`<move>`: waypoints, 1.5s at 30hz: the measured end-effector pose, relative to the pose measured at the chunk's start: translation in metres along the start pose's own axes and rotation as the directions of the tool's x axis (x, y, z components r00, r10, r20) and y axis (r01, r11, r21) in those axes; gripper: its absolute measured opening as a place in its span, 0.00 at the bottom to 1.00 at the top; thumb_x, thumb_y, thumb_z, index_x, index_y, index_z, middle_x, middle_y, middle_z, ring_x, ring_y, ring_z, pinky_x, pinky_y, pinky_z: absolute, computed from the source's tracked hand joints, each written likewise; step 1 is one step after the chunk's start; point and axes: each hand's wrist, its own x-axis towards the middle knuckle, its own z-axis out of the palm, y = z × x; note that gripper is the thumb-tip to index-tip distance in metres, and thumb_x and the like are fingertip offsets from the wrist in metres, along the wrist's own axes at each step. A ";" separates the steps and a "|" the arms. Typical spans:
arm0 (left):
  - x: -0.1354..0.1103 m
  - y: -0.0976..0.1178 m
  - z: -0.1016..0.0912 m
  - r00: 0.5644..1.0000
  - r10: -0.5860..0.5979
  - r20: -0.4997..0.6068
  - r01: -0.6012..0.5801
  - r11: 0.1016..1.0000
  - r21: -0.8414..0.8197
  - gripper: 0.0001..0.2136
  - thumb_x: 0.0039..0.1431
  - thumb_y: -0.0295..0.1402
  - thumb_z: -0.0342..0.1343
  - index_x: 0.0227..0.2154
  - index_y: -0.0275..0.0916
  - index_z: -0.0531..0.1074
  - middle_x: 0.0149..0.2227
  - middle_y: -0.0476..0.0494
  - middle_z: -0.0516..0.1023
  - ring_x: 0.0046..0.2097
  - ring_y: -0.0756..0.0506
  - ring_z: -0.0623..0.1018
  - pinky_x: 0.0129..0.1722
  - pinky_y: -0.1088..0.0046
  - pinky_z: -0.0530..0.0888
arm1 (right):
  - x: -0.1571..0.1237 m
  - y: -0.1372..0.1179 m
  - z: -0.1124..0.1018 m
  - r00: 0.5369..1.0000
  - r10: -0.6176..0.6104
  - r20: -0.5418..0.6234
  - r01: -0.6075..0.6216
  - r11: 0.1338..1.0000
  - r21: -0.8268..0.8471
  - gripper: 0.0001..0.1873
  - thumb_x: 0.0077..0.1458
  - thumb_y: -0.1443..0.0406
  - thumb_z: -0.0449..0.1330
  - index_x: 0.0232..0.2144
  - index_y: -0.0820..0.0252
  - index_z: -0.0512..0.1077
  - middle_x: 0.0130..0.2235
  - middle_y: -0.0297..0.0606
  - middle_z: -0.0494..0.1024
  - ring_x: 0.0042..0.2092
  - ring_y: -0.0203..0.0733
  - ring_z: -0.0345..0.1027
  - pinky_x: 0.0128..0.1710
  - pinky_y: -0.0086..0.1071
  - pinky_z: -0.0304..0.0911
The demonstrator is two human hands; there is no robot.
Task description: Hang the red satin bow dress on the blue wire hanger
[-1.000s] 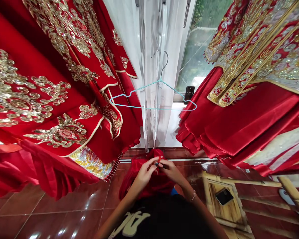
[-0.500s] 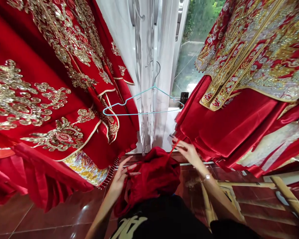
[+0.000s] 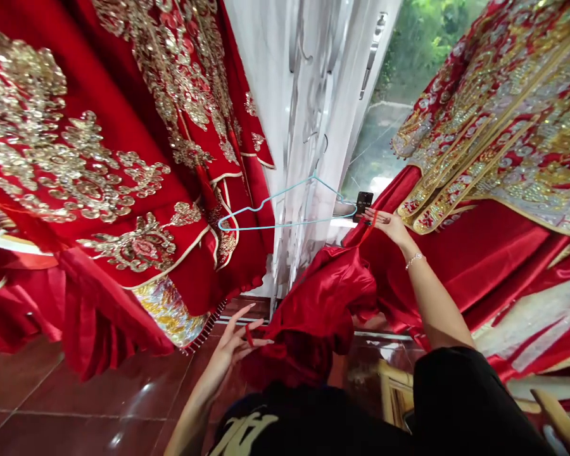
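A red satin garment (image 3: 318, 310) hangs bunched in front of my body, stretched between my two hands. My right hand (image 3: 389, 227) is raised to the right and pinches a thin red tie (image 3: 369, 229) from the garment, close to the end of a pale blue wire hanger (image 3: 285, 215). The hanger hangs on a white curtain and does not touch my hand. Lower left, my left hand (image 3: 232, 345) has its fingers spread, with a short red strip (image 3: 249, 335) caught between them.
Red robes with gold embroidery hang on both sides: one (image 3: 123, 171) at left, another (image 3: 503, 145) at right. A phone (image 3: 363, 205) stands at the window behind the curtain. A bamboo frame (image 3: 394, 392) stands on the brown tile floor (image 3: 90, 399).
My hands have moved apart, the right rising up and right towards the hanger. The red garment has opened out and stretched between them. The view has also shifted slightly.
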 end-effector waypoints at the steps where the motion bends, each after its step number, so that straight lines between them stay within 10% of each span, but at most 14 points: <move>1: 0.000 -0.001 0.004 1.000 0.004 0.005 -0.004 1.000 -0.023 0.38 0.46 0.32 0.51 0.65 0.49 0.58 0.56 0.37 0.79 0.41 0.41 0.85 0.49 0.62 0.74 | 0.011 0.000 0.001 1.000 0.012 0.024 -0.011 1.000 -0.018 0.23 0.31 0.75 0.75 0.35 0.61 0.81 0.40 0.41 0.85 0.50 0.51 0.79 0.58 0.50 0.70; 10: 0.016 -0.022 0.001 0.985 0.172 -0.026 -0.174 0.982 -0.078 0.36 0.45 0.34 0.54 0.62 0.46 0.64 0.47 0.42 0.81 0.24 0.50 0.76 0.31 0.66 0.75 | 0.053 -0.011 0.032 0.986 0.050 0.162 -0.032 0.994 -0.107 0.26 0.24 0.69 0.79 0.33 0.61 0.81 0.35 0.40 0.85 0.42 0.49 0.80 0.54 0.47 0.72; 20: 0.005 -0.010 -0.001 0.988 0.126 -0.088 -0.131 0.990 -0.051 0.29 0.47 0.32 0.54 0.57 0.46 0.68 0.48 0.45 0.81 0.23 0.53 0.75 0.30 0.71 0.75 | -0.002 -0.027 0.017 0.963 -0.012 0.270 0.086 0.961 -0.262 0.31 0.34 0.56 0.77 0.43 0.60 0.81 0.40 0.43 0.85 0.46 0.52 0.79 0.53 0.48 0.72; 24: 0.000 0.012 0.004 0.989 0.132 -0.071 -0.136 0.989 -0.052 0.29 0.52 0.33 0.54 0.60 0.47 0.63 0.52 0.41 0.80 0.35 0.46 0.83 0.37 0.67 0.79 | -0.015 -0.056 0.029 0.925 -0.080 0.372 0.223 0.906 -0.361 0.25 0.40 0.55 0.74 0.41 0.61 0.80 0.42 0.43 0.84 0.46 0.51 0.78 0.50 0.43 0.73; 31: 0.006 0.036 -0.004 0.951 0.303 0.054 -0.301 0.952 -0.052 0.26 0.56 0.40 0.58 0.57 0.44 0.64 0.58 0.33 0.76 0.63 0.32 0.72 0.47 0.55 0.81 | -0.027 -0.083 0.045 0.854 0.064 0.517 0.208 0.869 -0.450 0.13 0.46 0.57 0.68 0.32 0.59 0.74 0.19 0.29 0.74 0.18 0.34 0.65 0.22 0.30 0.62; 45: 0.101 0.208 -0.002 0.745 0.664 -0.067 -0.665 0.747 0.003 0.22 0.61 0.50 0.56 0.52 0.44 0.64 0.54 0.34 0.77 0.57 0.36 0.78 0.43 0.60 0.82 | -0.027 -0.099 -0.020 0.817 0.039 0.575 0.366 0.735 -0.570 0.22 0.54 0.55 0.63 0.47 0.60 0.82 0.27 0.40 0.79 0.26 0.36 0.65 0.27 0.34 0.58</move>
